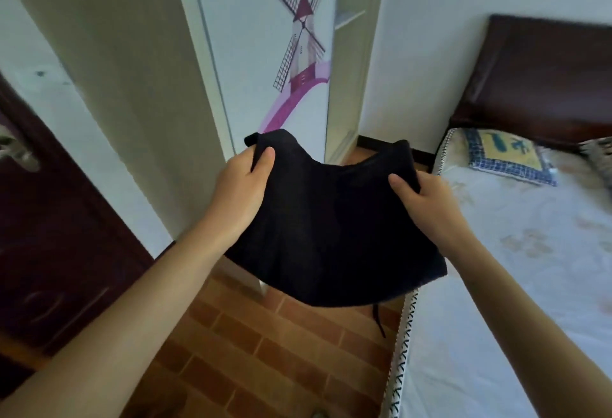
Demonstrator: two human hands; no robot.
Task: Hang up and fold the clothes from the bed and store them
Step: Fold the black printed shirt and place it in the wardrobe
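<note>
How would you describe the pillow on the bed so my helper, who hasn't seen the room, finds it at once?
Start at the bed along the right wall, with its dark wooden headboard. The pillow lies flat at the head end, just below that headboard. It stands out from the pale flowered sheet by its blue checked border around a yellow centre panel.

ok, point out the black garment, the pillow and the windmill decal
black garment point(331, 219), head view, middle of the cloth
pillow point(506, 156), head view, patterned top face
windmill decal point(303, 25), head view, tower
</note>
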